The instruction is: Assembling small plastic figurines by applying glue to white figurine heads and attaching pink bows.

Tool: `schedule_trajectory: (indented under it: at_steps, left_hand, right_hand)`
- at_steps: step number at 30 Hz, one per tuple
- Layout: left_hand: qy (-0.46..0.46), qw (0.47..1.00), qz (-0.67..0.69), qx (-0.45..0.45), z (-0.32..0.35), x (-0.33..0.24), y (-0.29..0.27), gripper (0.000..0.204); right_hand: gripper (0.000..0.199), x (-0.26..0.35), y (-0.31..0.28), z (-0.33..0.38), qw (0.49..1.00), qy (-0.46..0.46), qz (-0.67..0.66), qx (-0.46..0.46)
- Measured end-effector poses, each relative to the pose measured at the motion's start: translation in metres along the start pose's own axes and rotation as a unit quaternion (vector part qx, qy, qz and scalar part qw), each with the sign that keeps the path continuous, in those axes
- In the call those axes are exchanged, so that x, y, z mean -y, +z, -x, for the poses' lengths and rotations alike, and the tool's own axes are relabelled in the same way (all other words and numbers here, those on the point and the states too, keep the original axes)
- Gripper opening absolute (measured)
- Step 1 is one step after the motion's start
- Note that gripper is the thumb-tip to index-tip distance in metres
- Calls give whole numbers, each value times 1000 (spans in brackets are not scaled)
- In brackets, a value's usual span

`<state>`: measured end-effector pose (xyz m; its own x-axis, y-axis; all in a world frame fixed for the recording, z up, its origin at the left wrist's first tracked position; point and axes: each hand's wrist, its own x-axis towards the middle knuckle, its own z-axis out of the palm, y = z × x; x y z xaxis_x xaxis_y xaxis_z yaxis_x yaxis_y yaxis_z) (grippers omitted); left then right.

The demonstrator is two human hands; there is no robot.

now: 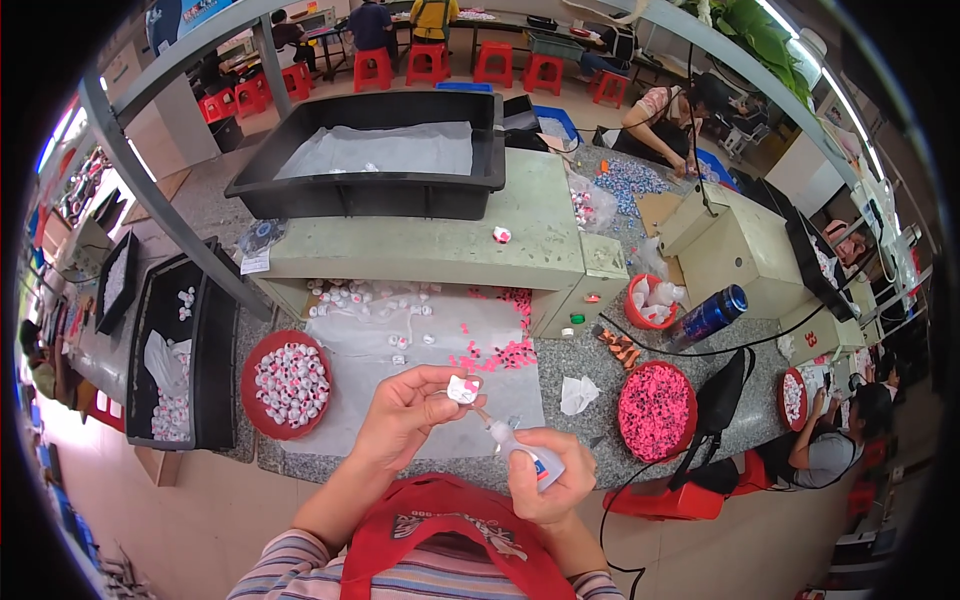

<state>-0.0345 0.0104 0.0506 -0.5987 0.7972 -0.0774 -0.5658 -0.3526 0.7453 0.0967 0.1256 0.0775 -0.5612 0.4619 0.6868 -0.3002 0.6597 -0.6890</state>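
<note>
My left hand [405, 415] pinches a small white figure piece [462, 389] with pink marks between thumb and fingertips, above the front of the bench. In my right hand [562, 480] is a translucent squeeze bottle [519, 450], tilted so that its thin nozzle points up and left. The nozzle tip comes close to the underside of the white piece; I cannot tell if they touch. Beneath my hands lies a white sheet [385, 400]. Small pink parts [500, 355] are scattered on it, and several white pieces [350, 297] sit toward its back left.
A red bowl [250, 405] of white-and-pink pieces stands left, another red bowl [690, 420] of pink parts right. Behind is a pale green metal cabinet [420, 245] bearing a black tray [360, 200]. A blue can [712, 315], crumpled tissue [578, 394] and black cable are at right. Other people work nearby.
</note>
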Motion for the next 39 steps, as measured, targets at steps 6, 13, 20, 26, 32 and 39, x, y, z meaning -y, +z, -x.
schedule_trajectory:
  at_steps: [6,13,20,26,32,39]
  left_hand:
    - [33,998,-26,-51,-4,-2,-21,34]
    - [39,991,-52,-114,-5,6,-38,35]
    - [26,984,-70,-164,9,3,-57,34]
    - [56,981,-108,-152,-2,14,-54,34]
    - [88,970,-190,-123,-15,22,-22,32]
    - [158,964,-209,-38,-7,18,-1,30]
  right_hand:
    - [13,-60,-5,-2,879,416,-232,12]
    - [23,-283,81,104,802,585,-14,122]
    - [37,-319,105,96,825,340,349,285]
    - [23,-251,75,66,875,392,149,243]
    - [8,-77,30,-7,867,433,-225,100]
    - [6,-37,24,-16,902,378,-183,101]
